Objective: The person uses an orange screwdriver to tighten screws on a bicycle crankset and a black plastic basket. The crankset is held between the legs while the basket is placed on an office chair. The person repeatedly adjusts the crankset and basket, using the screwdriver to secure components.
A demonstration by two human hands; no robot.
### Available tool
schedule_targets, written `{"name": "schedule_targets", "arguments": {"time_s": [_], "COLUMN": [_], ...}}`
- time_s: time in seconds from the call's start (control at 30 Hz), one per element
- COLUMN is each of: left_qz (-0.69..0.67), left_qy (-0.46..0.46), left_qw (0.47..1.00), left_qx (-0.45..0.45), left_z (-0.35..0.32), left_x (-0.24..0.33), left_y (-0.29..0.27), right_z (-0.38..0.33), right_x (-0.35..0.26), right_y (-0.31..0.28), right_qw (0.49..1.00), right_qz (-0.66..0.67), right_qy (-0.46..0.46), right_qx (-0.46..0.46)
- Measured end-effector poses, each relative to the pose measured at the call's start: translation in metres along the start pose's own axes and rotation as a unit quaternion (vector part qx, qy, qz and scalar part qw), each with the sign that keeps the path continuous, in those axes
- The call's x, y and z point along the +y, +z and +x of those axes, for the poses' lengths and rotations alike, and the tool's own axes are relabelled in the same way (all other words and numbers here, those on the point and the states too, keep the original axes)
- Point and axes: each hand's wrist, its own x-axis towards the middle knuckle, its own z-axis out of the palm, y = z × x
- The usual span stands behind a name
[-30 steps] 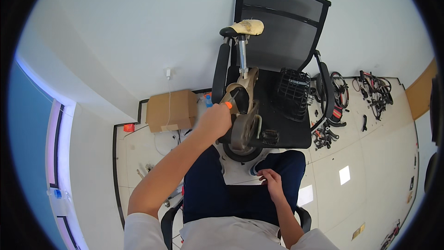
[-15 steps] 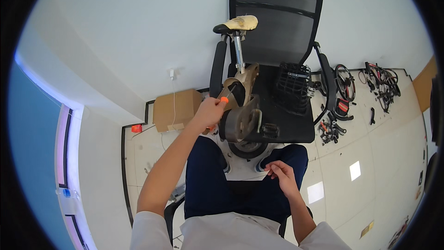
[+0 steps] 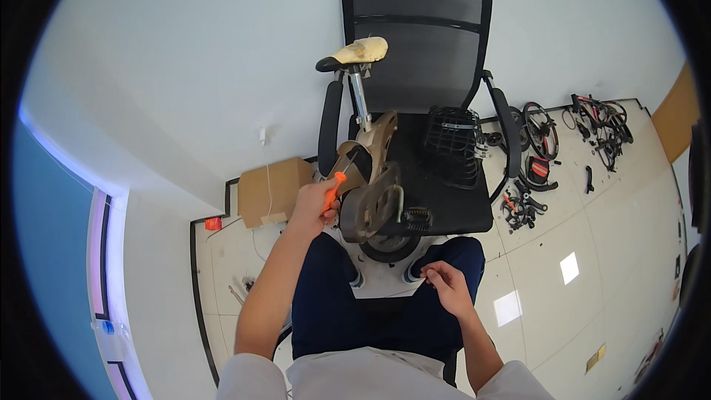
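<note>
A small brownish-gold bicycle frame point(image 3: 384, 141) stands on the seat of a black chair point(image 3: 437, 216), topped by a worn cream saddle point(image 3: 363, 50) on a silver post. My left hand point(image 3: 312, 210) is wrapped round the orange handle of a screwdriver point(image 3: 335, 187). Its shaft points up into the dark hollow of the frame; the tip is hard to make out there. Below that hollow are a rounded chain guard point(image 3: 359, 218) and a black pedal point(image 3: 418, 218). My right hand point(image 3: 450, 285) hovers above my right thigh, fingers curled together; whether they hold something small is hidden.
A black wire basket point(image 3: 453, 150) rests on the chair seat's right side. Beneath the seat is a dark wheel point(image 3: 388, 250). A cardboard box point(image 3: 272, 191) stands by the wall at left. Loose bicycle parts point(image 3: 522, 207) and a small bicycle point(image 3: 603, 130) lie on the tiled floor to the right.
My left hand has come back toward me with the screwdriver, showing more of its orange handle. The whole view has shifted slightly. My right hand stays over the thigh, fingers a little closer together.
</note>
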Motion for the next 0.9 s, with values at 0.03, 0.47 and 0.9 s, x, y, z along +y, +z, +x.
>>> {"name": "schedule_targets", "arguments": {"time_s": [0.03,0.47,0.9], "left_qz": [-0.143,0.094,0.309], "left_qy": [-0.039,-0.091,-0.008], "left_qw": [0.989,0.987,0.949], "left_qx": [0.003,-0.094,-0.066], "left_z": [0.000,0.015,0.015], "left_x": [0.000,0.030,0.037], "left_y": [0.000,-0.011,0.027], "right_z": [0.001,0.004,0.001], "right_x": [0.001,0.008,0.000], "right_y": [-0.001,0.008,0.008], "right_qw": [1.000,0.998,0.992], "right_qz": [0.004,-0.045,-0.121], "right_qy": [-0.001,-0.041,-0.030], "right_qx": [0.003,-0.010,-0.016]}}
